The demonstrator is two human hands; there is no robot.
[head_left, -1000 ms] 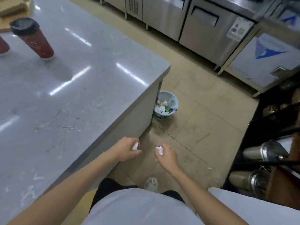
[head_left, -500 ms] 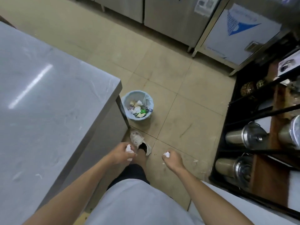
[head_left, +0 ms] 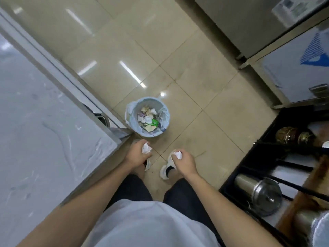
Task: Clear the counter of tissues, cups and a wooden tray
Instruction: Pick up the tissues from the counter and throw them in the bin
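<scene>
My left hand [head_left: 136, 154] is closed around a crumpled white tissue [head_left: 146, 148] that pokes out past the fingers. My right hand [head_left: 184, 162] grips a second balled white tissue [head_left: 178, 155]. Both hands hang over the floor, just short of a pale blue waste bin [head_left: 130, 111] with a plastic liner, which holds crumpled tissues and a green scrap. The bin stands on the tiles beside the corner of the grey stone counter [head_left: 44, 131] on my left. The cups and the wooden tray are out of view.
Beige floor tiles [head_left: 195, 77] stretch ahead. Steel fridge units [head_left: 240, 24] and a white chest freezer [head_left: 299, 68] line the far right. A black rack [head_left: 267, 175] with steel pots [head_left: 261, 195] stands close on my right. My feet in light shoes [head_left: 166, 169] are below the hands.
I have walked toward the bin and the view has tilted down; the bin is now just ahead of my hands. Both hands still hold their tissues. The red cups left the view.
</scene>
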